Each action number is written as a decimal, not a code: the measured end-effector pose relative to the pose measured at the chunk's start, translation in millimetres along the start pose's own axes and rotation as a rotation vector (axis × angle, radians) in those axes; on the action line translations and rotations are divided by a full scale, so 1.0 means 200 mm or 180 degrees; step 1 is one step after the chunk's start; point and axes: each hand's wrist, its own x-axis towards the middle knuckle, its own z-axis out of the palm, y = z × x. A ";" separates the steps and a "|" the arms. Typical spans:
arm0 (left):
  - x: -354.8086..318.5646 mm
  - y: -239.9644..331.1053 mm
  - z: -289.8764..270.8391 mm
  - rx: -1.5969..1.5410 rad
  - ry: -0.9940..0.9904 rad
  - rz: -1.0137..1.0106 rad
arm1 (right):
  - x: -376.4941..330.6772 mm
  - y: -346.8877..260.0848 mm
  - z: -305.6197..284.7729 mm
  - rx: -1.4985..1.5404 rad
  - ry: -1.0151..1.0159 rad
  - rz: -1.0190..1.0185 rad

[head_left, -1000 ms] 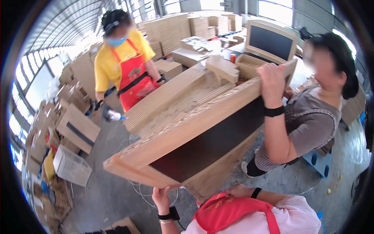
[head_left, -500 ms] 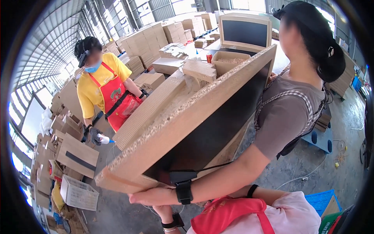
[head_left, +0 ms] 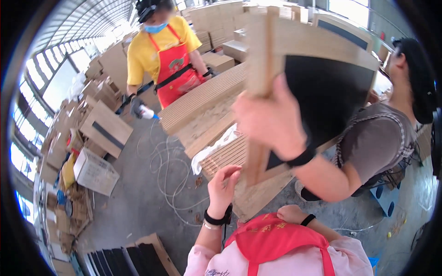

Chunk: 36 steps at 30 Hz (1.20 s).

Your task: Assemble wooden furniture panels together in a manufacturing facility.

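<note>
A large wood-framed panel with a black face stands tilted upright over a workbench of ribbed boards. A co-worker in a grey-brown top grips its near frame edge with one hand. My left hand is raised with fingers apart, just at the frame's lower left edge. My right hand sits low by the panel's bottom corner, its fingers hidden. My pink sleeves and red apron fill the lower edge.
A person in a yellow shirt and red apron stands behind the bench holding a hose-fed tool. Hoses loop on the concrete floor. Boxes and a white crate line the left; dark strips lie near my feet.
The panel has swung up from a low slant to nearly upright. The co-worker's hand shifted higher along its near edge. My left hand rose toward the frame.
</note>
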 end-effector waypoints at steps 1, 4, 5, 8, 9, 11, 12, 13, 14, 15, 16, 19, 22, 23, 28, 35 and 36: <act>0.02 -0.01 -0.01 0.0094 -0.0097 0.0063 | -0.01 -0.01 -0.02 0.0156 0.0179 0.0016; 0.02 -0.16 -0.07 0.0168 -0.0105 -0.0114 | -0.02 0.03 0.00 0.0192 0.0145 0.0029; 0.00 -0.25 -0.10 0.0152 -0.0028 -0.0348 | -0.03 0.03 0.01 0.0225 0.0232 0.0067; -0.03 -0.44 -0.21 0.0434 0.0042 -0.0625 | -0.04 0.01 -0.03 -0.0023 -0.0074 0.0377; -0.05 -0.50 -0.25 0.0627 0.0088 -0.0796 | -0.05 0.00 -0.03 -0.0018 -0.0100 0.0385; -0.08 -0.66 -0.29 0.0914 0.0096 -0.0844 | -0.06 -0.01 -0.03 0.0078 0.0092 0.0390; -0.09 -0.70 -0.30 0.1220 0.0117 -0.0867 | -0.06 -0.02 -0.03 0.0077 0.0093 0.0439; -0.11 -0.74 -0.30 0.1188 0.0081 -0.0870 | -0.06 -0.03 -0.01 0.0079 0.0116 0.0401; -0.12 -0.78 -0.30 0.1535 0.0045 -0.0739 | -0.05 -0.04 0.00 0.0079 0.0136 0.0360; -0.13 -0.80 -0.29 0.1879 0.0012 -0.0607 | -0.04 -0.05 0.00 0.0071 0.0129 0.0406; -0.13 -0.82 -0.27 0.2068 -0.0115 -0.0340 | -0.04 -0.07 0.00 0.0046 0.0040 0.0385; -0.15 -0.79 -0.22 0.2312 -0.0170 -0.0221 | 0.00 -0.12 0.02 0.0011 -0.0171 0.0398; -0.16 -0.84 -0.20 0.2071 -0.0099 -0.0334 | 0.02 -0.18 0.02 0.0054 -0.0273 0.0336; -0.15 -0.85 -0.19 0.1962 -0.0065 -0.0335 | 0.02 -0.21 0.00 0.0071 -0.0328 0.0381; -0.12 -0.87 -0.23 0.1496 -0.0105 -0.0605 | 0.10 -0.24 0.01 -0.0028 -0.0457 0.0392; -0.12 -0.82 -0.13 0.1392 0.0250 -0.0464 | 0.18 -0.10 -0.13 0.0061 -0.0080 0.0488; -0.12 -0.82 -0.09 0.1277 0.0438 -0.0618 | 0.18 -0.05 -0.17 0.0192 -0.0004 0.0546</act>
